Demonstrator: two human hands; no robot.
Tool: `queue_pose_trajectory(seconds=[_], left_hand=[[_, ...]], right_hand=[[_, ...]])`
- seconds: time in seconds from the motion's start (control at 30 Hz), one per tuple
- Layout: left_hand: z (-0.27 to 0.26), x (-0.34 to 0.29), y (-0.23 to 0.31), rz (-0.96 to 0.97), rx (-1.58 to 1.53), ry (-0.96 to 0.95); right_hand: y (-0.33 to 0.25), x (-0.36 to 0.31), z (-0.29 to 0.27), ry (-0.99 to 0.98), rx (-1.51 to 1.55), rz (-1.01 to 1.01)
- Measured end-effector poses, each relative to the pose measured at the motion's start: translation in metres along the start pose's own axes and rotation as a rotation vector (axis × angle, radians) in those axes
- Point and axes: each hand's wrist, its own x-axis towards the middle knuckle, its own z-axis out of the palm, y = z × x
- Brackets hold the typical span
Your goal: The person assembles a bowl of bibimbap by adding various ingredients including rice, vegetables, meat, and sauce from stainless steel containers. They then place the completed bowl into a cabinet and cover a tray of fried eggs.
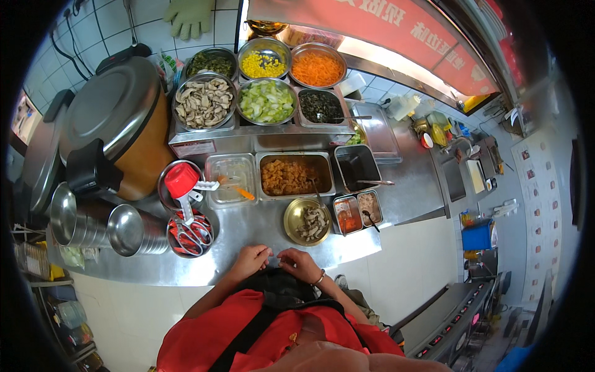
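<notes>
A person's left hand curls inward and the right hand bends loosely near the edge of a smooth steel counter; whether either grips anything cannot be told. Just beyond the right hand, a round, gold-toned metal bowl of sliced mushrooms sits before a rectangular steel pan of lumpy, glistening brown food.

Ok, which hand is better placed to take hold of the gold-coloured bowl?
Probably the right hand: it is just on the near side of the gold-coloured bowl, while the left hand is farther off to the left.
</notes>
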Motion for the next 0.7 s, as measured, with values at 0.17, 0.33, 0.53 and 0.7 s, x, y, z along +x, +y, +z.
queue_pose_trajectory(seconds=[0.17,0.33,0.53,0.7], left_hand=[[-0.004,0.005,0.007,-0.017,-0.028,-0.022],[-0.014,0.008,0.017,-0.055,-0.038,0.041],[-0.016,0.008,0.009,-0.021,-0.053,0.096],[-0.008,0.003,0.007,-0.016,-0.073,0.06]], right_hand=[[-0.012,0.008,-0.001,0.021,0.045,0.012],[-0.006,0.014,0.004,-0.002,0.029,-0.058],[-0.014,0.016,0.0,-0.024,0.043,-0.07],[-0.015,0.013,-0.002,-0.01,0.057,-0.076]])
